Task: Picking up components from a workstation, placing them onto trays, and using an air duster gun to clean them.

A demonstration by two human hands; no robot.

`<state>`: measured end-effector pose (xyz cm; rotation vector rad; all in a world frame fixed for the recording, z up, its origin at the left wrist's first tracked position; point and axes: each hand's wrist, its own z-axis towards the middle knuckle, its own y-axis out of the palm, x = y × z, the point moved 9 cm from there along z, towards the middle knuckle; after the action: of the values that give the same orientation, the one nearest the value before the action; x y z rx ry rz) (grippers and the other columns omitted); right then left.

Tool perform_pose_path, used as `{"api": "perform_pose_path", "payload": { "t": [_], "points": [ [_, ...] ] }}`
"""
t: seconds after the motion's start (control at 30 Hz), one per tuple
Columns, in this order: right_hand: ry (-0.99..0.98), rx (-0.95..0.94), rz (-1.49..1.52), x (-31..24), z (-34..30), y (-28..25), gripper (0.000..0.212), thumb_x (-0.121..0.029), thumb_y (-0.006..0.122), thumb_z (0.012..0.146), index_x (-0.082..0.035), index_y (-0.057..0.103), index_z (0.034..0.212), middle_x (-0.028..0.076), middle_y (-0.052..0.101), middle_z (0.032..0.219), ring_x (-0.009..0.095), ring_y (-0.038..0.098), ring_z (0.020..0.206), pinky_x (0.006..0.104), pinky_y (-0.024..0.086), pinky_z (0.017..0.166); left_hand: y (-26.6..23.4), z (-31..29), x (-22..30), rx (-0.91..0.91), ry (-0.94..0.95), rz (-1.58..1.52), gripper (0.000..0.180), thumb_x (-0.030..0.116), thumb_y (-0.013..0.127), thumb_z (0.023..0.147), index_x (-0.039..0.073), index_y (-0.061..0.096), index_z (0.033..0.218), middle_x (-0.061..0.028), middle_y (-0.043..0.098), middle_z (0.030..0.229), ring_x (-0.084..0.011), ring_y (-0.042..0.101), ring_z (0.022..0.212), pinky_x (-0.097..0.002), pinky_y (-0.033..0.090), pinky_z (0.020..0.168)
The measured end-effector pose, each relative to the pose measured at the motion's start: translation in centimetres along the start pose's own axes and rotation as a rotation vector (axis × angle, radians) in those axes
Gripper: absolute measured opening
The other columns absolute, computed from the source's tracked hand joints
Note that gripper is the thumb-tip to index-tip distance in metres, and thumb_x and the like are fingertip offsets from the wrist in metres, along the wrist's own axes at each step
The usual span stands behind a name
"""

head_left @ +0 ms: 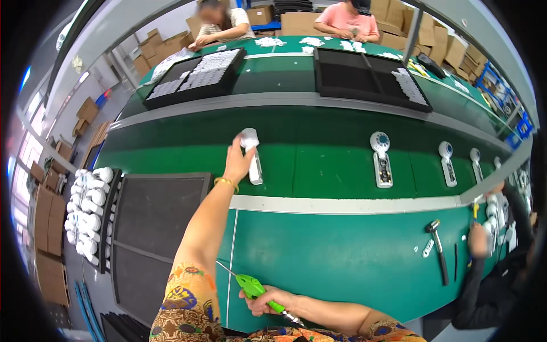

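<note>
On the green conveyor belt (336, 171), my left hand (238, 161) is closed round the upper part of a white round-headed handheld device (256, 173). Its long handle lies toward me on the belt, and my fingers partly cover its neck. Low in the view, my right hand (270, 301) grips a green air blow gun (249, 285). The gun's thin metal nozzle points up and left, and a fitting runs back from its handle. Farther right on the belt lies a similar device (383, 165) with a dark, detailed handle face, followed by another one (448, 165).
A dark tray (162, 214) lies left of my arm, beside stacked white devices (88, 214). A hammer (439, 251) and small white plate (428, 248) lie right, near a co-worker's hand (480, 240). Across the belt stand black trays (364, 74); two people sit behind.
</note>
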<state>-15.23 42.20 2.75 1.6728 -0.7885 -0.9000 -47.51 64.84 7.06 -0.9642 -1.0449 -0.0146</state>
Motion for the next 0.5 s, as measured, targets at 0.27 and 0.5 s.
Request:
{"api": "perform_pose_path", "payload": {
  "t": [0.27,0.5],
  "points": [
    [-0.01,0.026,-0.031,-0.6,2.2,-1.2,0.048,0.005,0.061,0.067,0.001,0.046,0.112,0.008,0.052,0.077,0.019,0.053,0.066,0.0316,0.046,0.062,-19.0,-23.4,1.4,0.349,-0.04,0.791,0.063,0.018,0.071,0.075,0.01,0.043,0.131,-0.0235,0.037,0.133,-0.0393,0.036,0.124,-0.0438,0.031,0.103],
    [-0.171,0.243,-0.203,-1.2,3.1,0.1,0.052,0.002,0.065,0.065,0.001,0.046,0.113,0.006,0.057,0.074,0.015,0.056,0.06,0.024,0.045,0.054,-31.6,-54.4,-11.3,0.816,-1.273,0.511,0.108,0.035,0.079,0.066,0.011,0.009,0.145,-0.0223,0.015,0.146,-0.039,0.019,0.135,-0.0572,0.023,0.105]
  ]
}}
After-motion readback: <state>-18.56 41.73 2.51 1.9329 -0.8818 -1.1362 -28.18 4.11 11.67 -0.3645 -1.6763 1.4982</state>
